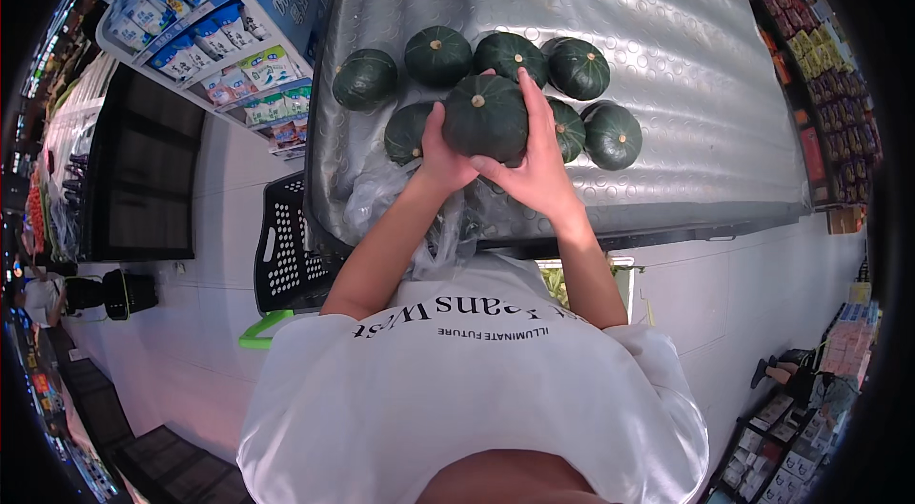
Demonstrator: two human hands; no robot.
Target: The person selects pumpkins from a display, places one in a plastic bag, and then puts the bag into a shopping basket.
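Between my left hand (446,157) and my right hand (536,153) is a dark green kabocha squash (486,121), its pale stem stub facing up. Fingers of both hands wrap its sides, and a thumb lies along the near side. Several more green squashes lie behind and around it on the silver, dimpled sheet of the display stand (686,75), among them one at the left (364,80) and one at the right (613,136). A crumpled clear plastic bag (447,236) hangs over the stand's near edge below my left wrist.
A black perforated shopping basket (286,246) with a green handle (266,329) stands left of the stand. Farther left is a shelf rack (214,100) of packets. A white-framed crate (625,282) with greens is under the near edge. Two people (44,298) (822,386) are far off at either side.
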